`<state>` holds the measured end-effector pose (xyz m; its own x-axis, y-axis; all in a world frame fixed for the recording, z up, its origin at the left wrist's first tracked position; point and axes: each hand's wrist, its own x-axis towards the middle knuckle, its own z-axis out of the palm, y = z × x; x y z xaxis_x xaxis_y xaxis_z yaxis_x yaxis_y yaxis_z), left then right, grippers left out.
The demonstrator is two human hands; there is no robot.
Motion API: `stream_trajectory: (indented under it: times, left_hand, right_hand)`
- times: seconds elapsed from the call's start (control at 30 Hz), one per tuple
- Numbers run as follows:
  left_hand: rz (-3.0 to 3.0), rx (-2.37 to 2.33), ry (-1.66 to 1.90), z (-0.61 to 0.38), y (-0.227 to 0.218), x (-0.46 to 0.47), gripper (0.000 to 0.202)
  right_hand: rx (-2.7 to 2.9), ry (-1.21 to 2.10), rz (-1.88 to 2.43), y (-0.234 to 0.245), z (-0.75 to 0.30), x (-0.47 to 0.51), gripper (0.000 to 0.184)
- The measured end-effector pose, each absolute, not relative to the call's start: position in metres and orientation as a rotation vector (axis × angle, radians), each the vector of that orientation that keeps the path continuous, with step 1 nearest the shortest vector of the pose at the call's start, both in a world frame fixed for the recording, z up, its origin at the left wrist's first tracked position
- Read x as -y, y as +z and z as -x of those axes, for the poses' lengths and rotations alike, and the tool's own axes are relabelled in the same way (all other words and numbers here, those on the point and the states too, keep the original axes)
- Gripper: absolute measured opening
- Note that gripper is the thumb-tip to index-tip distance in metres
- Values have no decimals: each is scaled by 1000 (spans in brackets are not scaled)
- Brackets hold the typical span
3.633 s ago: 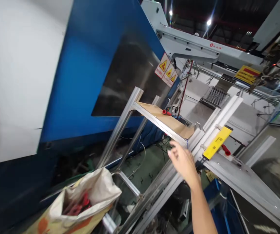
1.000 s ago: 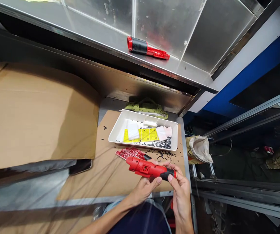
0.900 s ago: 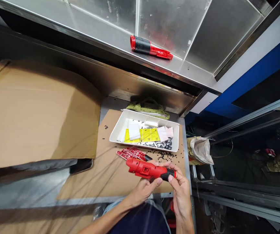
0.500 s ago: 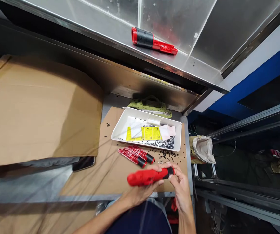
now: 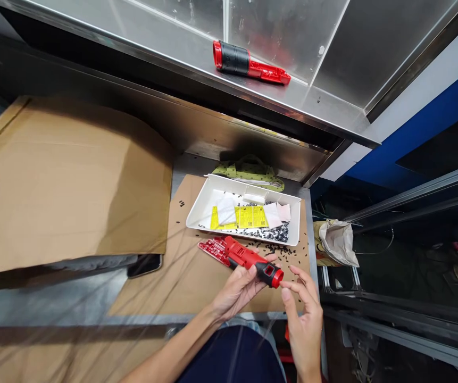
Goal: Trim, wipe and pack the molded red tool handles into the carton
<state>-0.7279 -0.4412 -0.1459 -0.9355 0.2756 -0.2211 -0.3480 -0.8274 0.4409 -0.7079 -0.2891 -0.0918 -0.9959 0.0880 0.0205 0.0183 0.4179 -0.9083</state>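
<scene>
Casing (image 5: 248, 258), seen slantwise over the mat (image 5: 197, 287) from about 10 to 4 o'clock, is mostly plain red, with small rectangular recesses along its body; toward 4 o'clock it turns black, has a small squarish window and ends in a red ring (image 5: 277, 279). The left hand (image 5: 234, 295) holds it from 6 o'clock, thumb on the near side. The right hand (image 5: 304, 319), at 4 o'clock, has parted, half-bent fingers and grips nothing visible; whether a fingertip touches the ring I cannot tell. Red shells (image 5: 213, 249) lie behind the casing at 10 o'clock, partly covered by it. A white tray (image 5: 200, 210) sits at 12 o'clock, black bits (image 5: 279, 249) at 2.
</scene>
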Motion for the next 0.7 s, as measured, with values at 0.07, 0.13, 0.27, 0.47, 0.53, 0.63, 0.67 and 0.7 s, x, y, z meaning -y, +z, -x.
stream_trajectory:
  times: [0.07, 0.13, 0.27, 0.47, 0.53, 0.63, 0.67, 0.7]
  left_hand:
    - [200, -732, 2720, 727, -149, 439, 67]
    - [173, -788, 2716, 725, -152, 435, 67]
    - [171, -902, 2727, 722, -155, 428, 64]
    - [236, -961, 2675, 722, -149, 425, 72]
    - [276, -969, 2632, 722, -148, 428, 76]
    - [316, -962, 2609, 723, -149, 433, 79]
    - [313, -952, 2609, 724, -149, 434, 81]
    - [305, -940, 2610, 725, -149, 435, 82]
  right_hand:
    - [2580, 1691, 113, -92, 706, 298, 28]
    - [2548, 1772, 168, -95, 706, 305, 32]
    - [2440, 2034, 220, -108, 708, 312, 37]
    - [2449, 1982, 150, -123, 709, 311, 36]
    - [2515, 1782, 25, -124, 710, 308, 33]
    - [2566, 1385, -310, -127, 713, 301, 28]
    - [2574, 1235, -413, -127, 714, 299, 28]
    - [2578, 1092, -492, -127, 715, 298, 28]
